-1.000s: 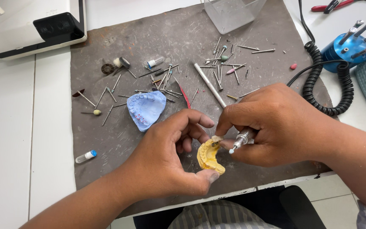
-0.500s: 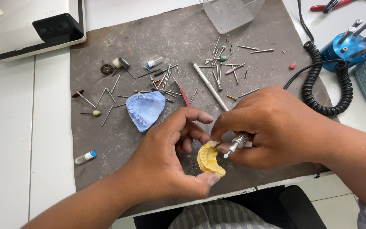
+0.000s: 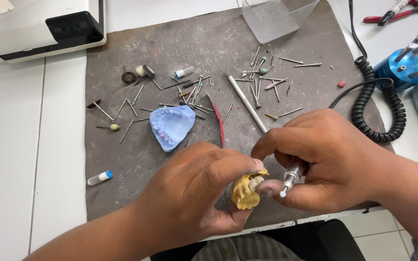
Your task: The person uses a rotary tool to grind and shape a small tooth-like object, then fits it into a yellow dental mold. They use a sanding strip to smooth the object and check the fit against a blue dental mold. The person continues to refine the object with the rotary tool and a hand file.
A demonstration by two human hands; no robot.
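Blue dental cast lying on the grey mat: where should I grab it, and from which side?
Probably grip the blue dental cast across its two curved outer flanks, coming straight down from above. It lies flat with the teeth side up, apart from both hands; burs crowd its upper right edge, so place fingers low on the sides.

I'm seeing a matt, chalky yellow cast point(image 3: 246, 192) and a shiny ribbed metal handpiece point(image 3: 293, 172). The grey mat point(image 3: 209, 48) is looking rough and scratched, the blue cast point(image 3: 171, 126) dull, the burs point(image 3: 262, 72) metallic, the coiled cord point(image 3: 380, 113) glossy black.
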